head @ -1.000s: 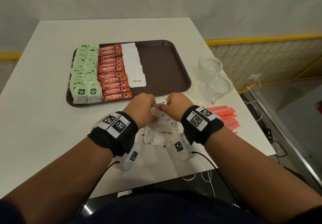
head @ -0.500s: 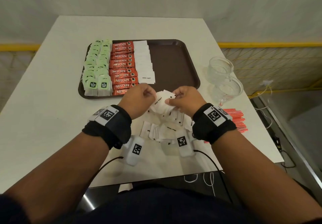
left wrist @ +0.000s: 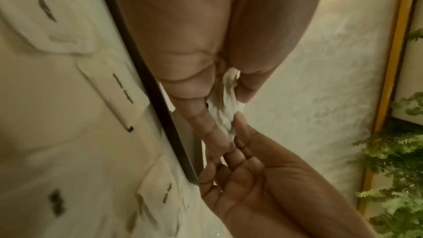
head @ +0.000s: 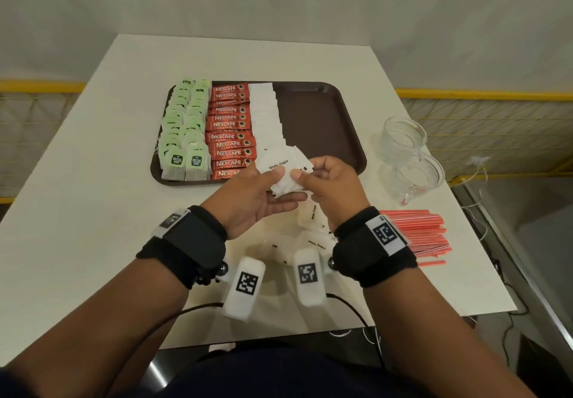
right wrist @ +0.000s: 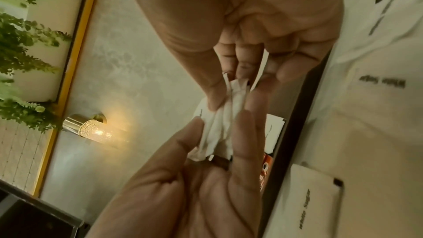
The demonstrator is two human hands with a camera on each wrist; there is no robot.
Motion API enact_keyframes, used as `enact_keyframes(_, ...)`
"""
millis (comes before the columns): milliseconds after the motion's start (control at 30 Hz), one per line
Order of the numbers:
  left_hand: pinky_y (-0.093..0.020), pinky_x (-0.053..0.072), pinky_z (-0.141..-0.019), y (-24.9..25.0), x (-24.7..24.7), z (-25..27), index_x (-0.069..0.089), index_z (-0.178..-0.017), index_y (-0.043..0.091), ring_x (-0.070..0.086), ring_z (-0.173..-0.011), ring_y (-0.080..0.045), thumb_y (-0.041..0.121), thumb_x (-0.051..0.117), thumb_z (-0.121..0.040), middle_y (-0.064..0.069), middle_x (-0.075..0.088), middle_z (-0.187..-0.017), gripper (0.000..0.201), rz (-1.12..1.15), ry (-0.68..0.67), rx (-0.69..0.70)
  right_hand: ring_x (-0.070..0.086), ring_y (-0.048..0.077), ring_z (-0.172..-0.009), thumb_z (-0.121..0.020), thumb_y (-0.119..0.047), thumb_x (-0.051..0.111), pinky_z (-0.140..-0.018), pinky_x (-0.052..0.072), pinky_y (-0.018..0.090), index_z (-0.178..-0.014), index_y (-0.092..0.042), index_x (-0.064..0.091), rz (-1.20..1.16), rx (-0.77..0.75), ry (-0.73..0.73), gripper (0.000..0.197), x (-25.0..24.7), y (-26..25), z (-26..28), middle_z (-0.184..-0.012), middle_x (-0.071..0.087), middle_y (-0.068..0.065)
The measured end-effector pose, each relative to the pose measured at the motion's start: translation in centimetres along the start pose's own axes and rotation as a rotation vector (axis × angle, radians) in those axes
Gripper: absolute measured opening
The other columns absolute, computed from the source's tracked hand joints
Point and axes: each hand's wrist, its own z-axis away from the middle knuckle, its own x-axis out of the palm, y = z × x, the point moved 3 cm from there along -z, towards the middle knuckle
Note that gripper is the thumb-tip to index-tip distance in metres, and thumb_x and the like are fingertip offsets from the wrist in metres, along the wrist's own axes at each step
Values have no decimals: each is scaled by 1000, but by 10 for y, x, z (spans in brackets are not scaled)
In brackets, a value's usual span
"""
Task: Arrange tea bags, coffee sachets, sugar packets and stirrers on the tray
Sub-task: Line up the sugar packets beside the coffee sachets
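Note:
A small bunch of white sugar packets (head: 279,169) is held by both hands just over the near edge of the brown tray (head: 322,128). My left hand (head: 263,190) holds it with the thumb on top and the fingers underneath. My right hand (head: 325,177) pinches its right side. The left wrist view shows the packets (left wrist: 225,115) edge-on between thumb and fingers, and the right wrist view shows the packets (right wrist: 231,104) pinched the same way. On the tray lie green tea bags (head: 184,131), red coffee sachets (head: 231,131) and a column of sugar packets (head: 266,112). More sugar packets (head: 311,227) lie loose on the table under my wrists.
Red stirrers (head: 415,236) lie in a heap on the table at the right. Two glass jars (head: 403,140) stand right of the tray, near the table's right edge. The tray's right half is bare. A yellow railing (head: 483,95) runs behind the white table (head: 93,211).
Both hands lifted a bunch of sugar packets off the loose pile and carried it forward to the tray's near edge. The left hand turned palm-up under the bunch.

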Motion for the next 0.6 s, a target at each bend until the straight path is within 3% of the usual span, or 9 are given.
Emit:
enact_keyframes(133, -30, 60, -73, 5, -24, 1, 52, -132, 20, 72, -95, -26, 19, 49, -103, -12, 71, -115, 29, -101, 112, 69, 65, 18, -77, -82, -27, 75, -73, 55, 32, -97, -11, 65, 72, -35, -5, 24, 21, -3, -7, -92, 70, 15)
enact_keyframes(233, -29, 59, -71, 16, -39, 5, 53, -132, 21, 73, -92, -25, 18, 56, -99, -9, 71, -113, 33, -199, 147, 117, 65, 16, -84, -81, -32, 76, -75, 54, 25, -105, -18, 61, 132, -69, 1, 31, 33, -11, -13, -95, 67, 8)
enact_keyframes(333, -34, 61, -81, 24, -50, 6, 54, -130, 17, 72, -98, -27, 17, 66, -93, -9, 69, -116, 39, -212, 162, 140, 62, 14, -76, -80, -26, 77, -66, 52, 20, -100, -17, 62, 180, -88, -43, 27, 47, -21, -19, -86, 64, 8)
enact_keyframes(467, -50, 55, -94, 28, -66, 5, 53, -133, 12, 68, -103, -34, 6, 69, -89, -19, 64, -126, 47, -143, 165, 156, 62, 15, -72, -80, -19, 77, -71, 55, 29, -93, -13, 63, 196, -90, -31, 20, 60, -25, -30, -78, 62, 11)
enact_keyframes(533, -44, 58, -89, 29, -72, 3, 52, -133, 13, 68, -102, -34, 5, 63, -93, -17, 63, -127, 42, -76, 177, 139, 69, 18, -73, -82, -16, 75, -69, 58, 31, -93, -9, 63, 147, -57, -36, 18, 64, -23, -36, -83, 70, 10)
enact_keyframes(600, -34, 61, -81, 31, -78, -1, 52, -131, 14, 71, -98, -28, 6, 57, -97, -13, 64, -126, 36, -6, 206, 119, 69, 11, -69, -84, -14, 72, -62, 56, 23, -95, -9, 62, 113, -26, -49, 16, 65, -23, -40, -85, 72, 9)
